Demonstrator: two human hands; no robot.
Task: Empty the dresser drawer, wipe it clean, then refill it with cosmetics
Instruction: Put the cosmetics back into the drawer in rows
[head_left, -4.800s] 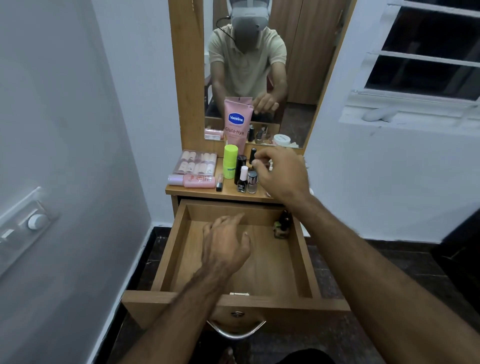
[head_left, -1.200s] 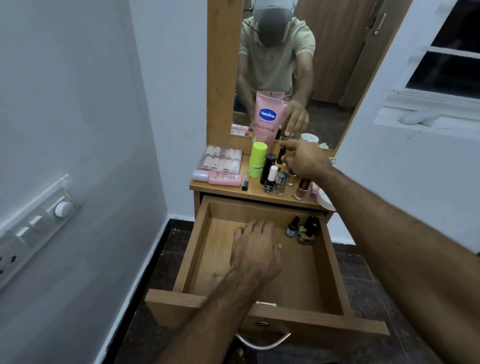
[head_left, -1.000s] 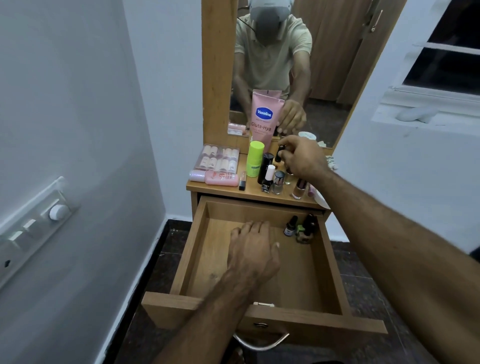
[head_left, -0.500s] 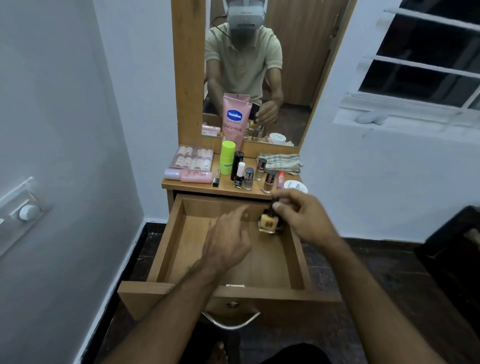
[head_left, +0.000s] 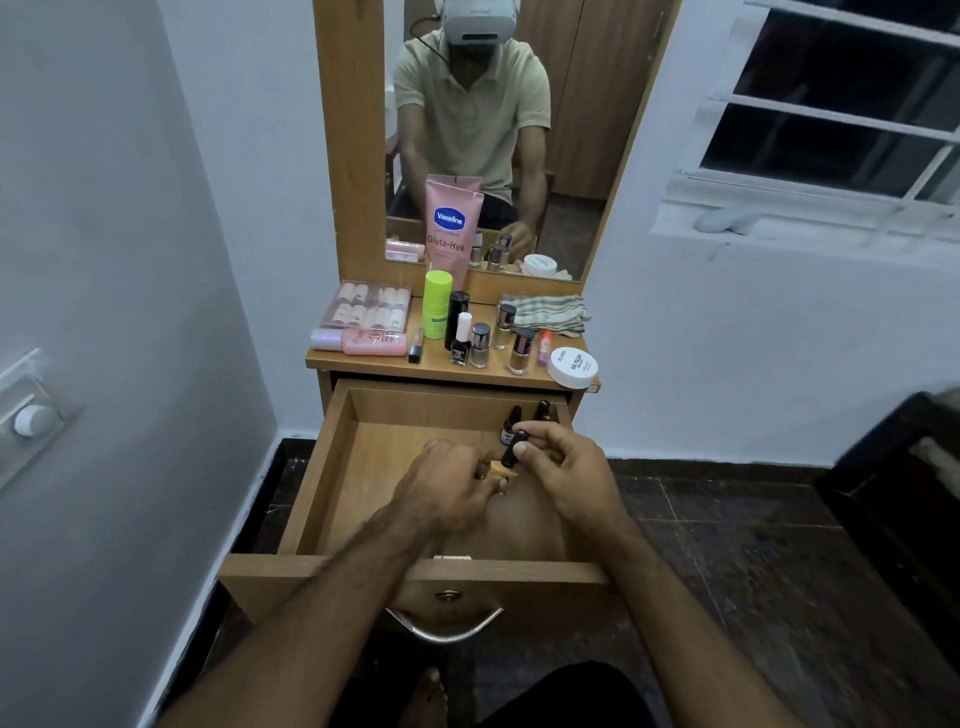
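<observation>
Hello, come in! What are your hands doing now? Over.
Both hands, left and right, hold one small bottle over the open drawer. Two bottles already in back corner. Nothing in the way.

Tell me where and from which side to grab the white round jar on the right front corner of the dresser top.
Grip the white jar across its low round side wall, coming from above with fingers spanning the flat lid. It sits at the dresser top's right front corner, partly past the edge, so its front and right are free; the nail polish bottle crowds its left.
</observation>
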